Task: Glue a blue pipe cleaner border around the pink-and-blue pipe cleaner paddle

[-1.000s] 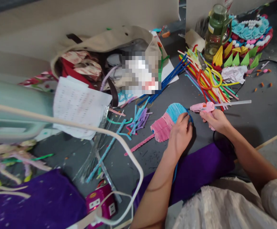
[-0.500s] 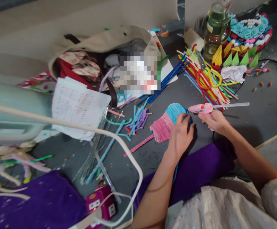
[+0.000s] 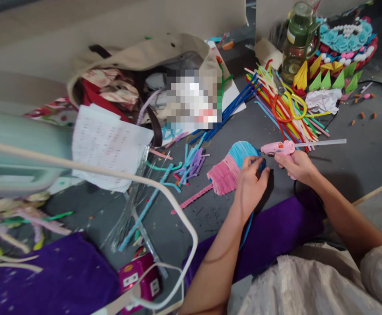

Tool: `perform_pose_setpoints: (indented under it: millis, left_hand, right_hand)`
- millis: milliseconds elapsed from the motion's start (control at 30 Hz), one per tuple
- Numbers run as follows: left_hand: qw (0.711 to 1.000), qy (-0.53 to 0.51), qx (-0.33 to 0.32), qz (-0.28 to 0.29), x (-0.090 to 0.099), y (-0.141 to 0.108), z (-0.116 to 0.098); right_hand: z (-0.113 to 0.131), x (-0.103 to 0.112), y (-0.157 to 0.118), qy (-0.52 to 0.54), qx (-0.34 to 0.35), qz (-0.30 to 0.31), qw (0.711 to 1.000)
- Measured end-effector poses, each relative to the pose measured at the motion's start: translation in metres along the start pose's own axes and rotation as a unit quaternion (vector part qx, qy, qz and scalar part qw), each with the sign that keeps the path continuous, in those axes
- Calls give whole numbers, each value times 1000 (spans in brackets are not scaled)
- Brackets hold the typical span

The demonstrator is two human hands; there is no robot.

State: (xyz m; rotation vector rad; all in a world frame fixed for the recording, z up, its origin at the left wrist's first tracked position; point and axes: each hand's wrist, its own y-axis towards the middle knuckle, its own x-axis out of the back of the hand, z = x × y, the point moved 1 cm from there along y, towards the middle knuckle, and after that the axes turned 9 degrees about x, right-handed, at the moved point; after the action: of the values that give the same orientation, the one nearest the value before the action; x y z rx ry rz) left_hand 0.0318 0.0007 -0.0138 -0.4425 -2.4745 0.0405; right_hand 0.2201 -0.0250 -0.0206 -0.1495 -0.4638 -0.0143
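A flat craft piece wrapped in pipe cleaners (image 3: 224, 175) lies on the grey table, pink at one end, light blue at the other, with a twisted pink stem. My left hand (image 3: 252, 179) grips its blue end, fingers bent over a darker blue edge. From under that hand a blue strand (image 3: 247, 229) hangs down towards my lap. My right hand (image 3: 301, 166) is closed round a pink hot glue gun (image 3: 279, 148), a clear glue stick (image 3: 329, 142) jutting from its back. The gun's nozzle points at the blue edge, close to my left fingertips; whether it touches I cannot tell.
Colourful pipe cleaners (image 3: 289, 118) and yellow-handled scissors (image 3: 298, 107) lie beyond the gun, near a green-lidded bottle (image 3: 298, 43). A beige bag (image 3: 178, 46), written sheets (image 3: 110, 146) and cut pieces (image 3: 194, 164) lie left. A pale cable (image 3: 191, 227) arches across the front.
The blue strand below my left wrist has swung out to the right. Both hands and the glue gun hold nearly the same places; the view has shifted slightly.
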Motion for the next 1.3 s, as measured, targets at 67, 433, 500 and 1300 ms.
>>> perform_pose_setpoints:
  millis: [67, 433, 500, 1300]
  left_hand:
    - [1000, -15, 2, -3, -2, 0, 2]
    - [996, 58, -72, -1, 3, 1, 7]
    - [992, 96, -79, 0, 4, 1, 5]
    - [956, 233, -180, 2, 16, 6, 10]
  right_hand:
    - [1, 0, 0, -3, 2, -3, 1000]
    - [0, 1, -2, 21, -19, -19, 999]
    - [1, 1, -2, 20, -15, -21, 999]
    - [14, 2, -11, 97, -60, -17, 993]
